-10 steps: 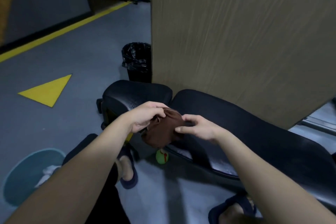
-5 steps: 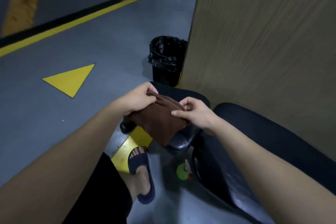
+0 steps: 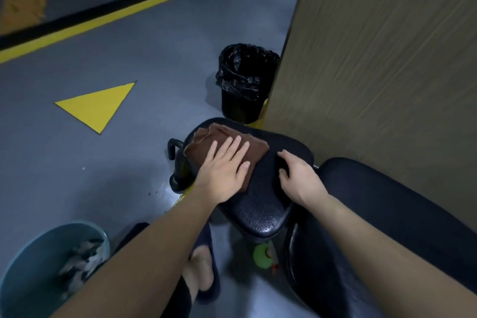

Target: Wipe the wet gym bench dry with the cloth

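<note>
In the head view, the cloth (image 3: 227, 146) is now laid flat on the seat pad (image 3: 260, 204) of the bench, where half a second ago it was held up bunched between both hands just above the pad. The left hand (image 3: 224, 170) is pressed palm-down on it, fingers (image 3: 233, 146) spread and extended, not curled around the fabric; most of the cloth lies under and beyond the fingertips, toward the far end of the pad, with one corner tucked under the heel of the palm. The right hand (image 3: 296, 175) has been taken off the cloth and is set on the bare pad just beside the cloth's near-right edge, its fingers loosely bent onto the vinyl and nothing grasped; it is judged to be steadying the seat.

The change is read as the end of folding and the start of wiping. The pad nearer than both hands shows a beaded, glistening sheen, so that stretch is judged not yet dried, and the long back pad (image 3: 387, 214) past the right wrist has not been touched by the cloth. A bin (image 3: 245, 85) stands beyond the fingertips, well clear, and a bucket (image 3: 38, 266) lies by the left forearm.
</note>
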